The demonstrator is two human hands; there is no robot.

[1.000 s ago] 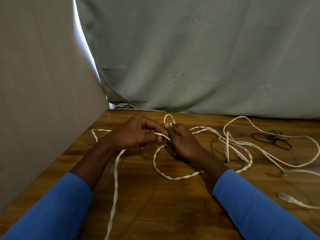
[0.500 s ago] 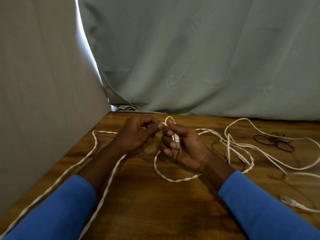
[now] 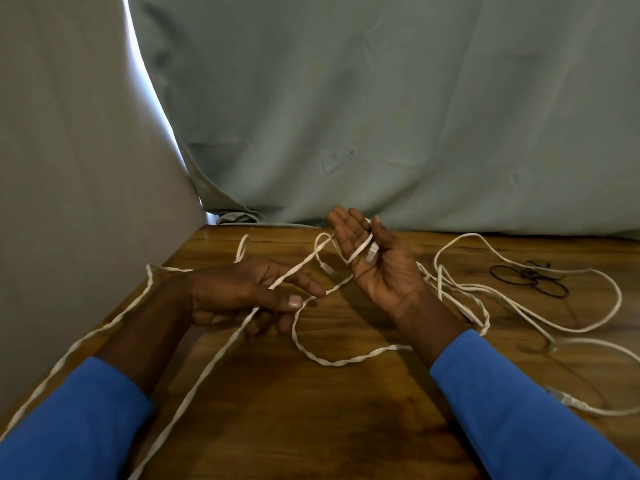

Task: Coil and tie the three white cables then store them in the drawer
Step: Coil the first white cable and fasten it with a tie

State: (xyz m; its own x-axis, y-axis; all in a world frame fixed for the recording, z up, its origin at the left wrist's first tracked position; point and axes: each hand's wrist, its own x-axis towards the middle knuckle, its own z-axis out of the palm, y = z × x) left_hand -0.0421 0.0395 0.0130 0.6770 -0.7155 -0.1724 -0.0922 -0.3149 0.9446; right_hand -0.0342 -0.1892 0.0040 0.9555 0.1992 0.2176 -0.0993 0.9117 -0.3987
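Lying palm-up and raised above the tabletop, the right hand has its fingers nearly straight and close together, with a white cable looped slantwise across them; a small plug at the cable's end rests on the palm at the base of the thumb. I cannot tell whether the thumb presses on the cable. From that hand a strand drops to the left hand, which hovers lower, just beside it, knuckles up. There the cable passes between the thumb and the outstretched forefinger, while the other fingers curl beneath it, so the hand holds the strand loosely. Beyond the left hand the cable runs toward the near edge of the tabletop, and another length trails off past the left wrist along the grey cloth on that side. A twisted loop of the same white cord sags onto the wood between the two blue sleeves. More loose white cables sprawl on the tabletop behind and to the right of the right wrist, one ending in a connector near the right sleeve. Some thin black loops lie farther right, near the hanging grey-green backdrop.
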